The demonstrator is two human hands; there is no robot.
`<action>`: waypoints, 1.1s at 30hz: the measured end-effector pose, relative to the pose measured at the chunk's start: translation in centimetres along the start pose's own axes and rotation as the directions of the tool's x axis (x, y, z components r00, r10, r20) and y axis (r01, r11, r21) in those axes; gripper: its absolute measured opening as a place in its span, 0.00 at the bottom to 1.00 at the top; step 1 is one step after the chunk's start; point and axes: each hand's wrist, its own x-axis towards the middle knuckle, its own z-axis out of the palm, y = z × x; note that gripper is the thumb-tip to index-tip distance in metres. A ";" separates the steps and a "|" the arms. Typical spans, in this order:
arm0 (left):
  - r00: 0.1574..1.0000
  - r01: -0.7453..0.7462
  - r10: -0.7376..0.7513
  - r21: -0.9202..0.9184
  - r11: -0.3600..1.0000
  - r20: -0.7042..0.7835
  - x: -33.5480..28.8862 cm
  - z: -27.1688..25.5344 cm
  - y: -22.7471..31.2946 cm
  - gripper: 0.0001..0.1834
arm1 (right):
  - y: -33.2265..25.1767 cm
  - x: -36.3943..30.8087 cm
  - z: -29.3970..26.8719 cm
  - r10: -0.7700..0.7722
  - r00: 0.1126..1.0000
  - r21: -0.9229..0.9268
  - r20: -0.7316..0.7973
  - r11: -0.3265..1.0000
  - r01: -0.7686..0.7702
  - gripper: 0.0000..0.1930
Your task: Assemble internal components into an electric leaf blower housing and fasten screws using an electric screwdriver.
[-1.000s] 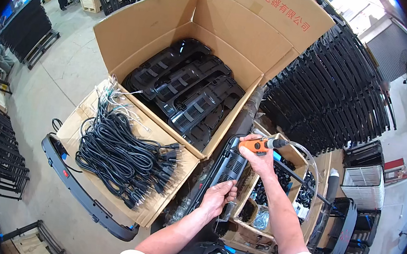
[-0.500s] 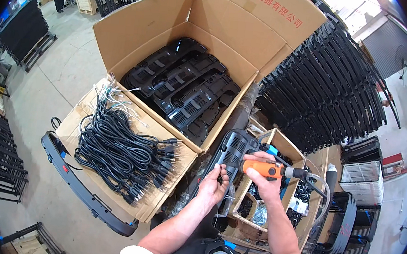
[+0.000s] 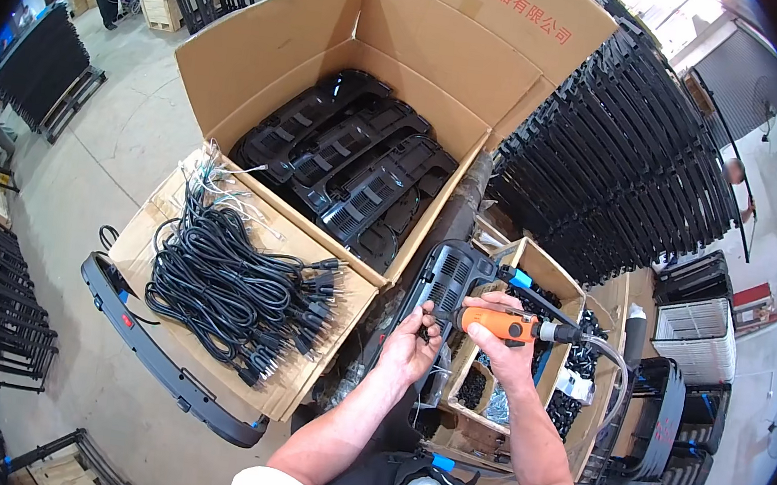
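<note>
Black ribbed plastic housing [image 3: 449, 282] sits between both hands, propped over the small cardboard parts box [image 3: 537, 268], just beside the large carton of black panels [image 3: 358, 173]. Since a second ago the right hand [image 3: 501, 340] has brought the orange powered screwdriver [image 3: 494, 324] down from above the housing to its side edge, fingers wrapped round the grip; this suggests fastening is about to begin. Left hand [image 3: 411, 340] pinches at the housing's lower edge; whether it holds a screw cannot be seen. Screwdriver tip is hidden.
</note>
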 end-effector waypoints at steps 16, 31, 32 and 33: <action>0.995 0.069 -0.028 0.451 0.890 -0.096 -3.8 0.1 -2.0 0.17 | 3.4 4.2 1.5 -0.047 0.993 -0.117 -0.105 0.993 0.035 0.24; 0.998 0.053 -0.018 0.590 0.805 -0.065 -7.7 -2.8 -2.2 0.10 | 4.4 7.2 2.5 -0.058 0.998 -0.281 -0.002 0.958 0.055 0.15; 0.998 0.059 -0.035 0.578 0.814 -0.052 -7.9 -3.0 -2.2 0.11 | 4.4 7.2 2.5 -0.060 0.998 -0.281 0.000 0.958 0.058 0.15; 0.998 0.065 -0.052 0.566 0.822 -0.038 -8.2 -3.2 -2.1 0.12 | 4.3 7.2 2.4 -0.073 0.997 -0.262 0.015 0.962 0.074 0.17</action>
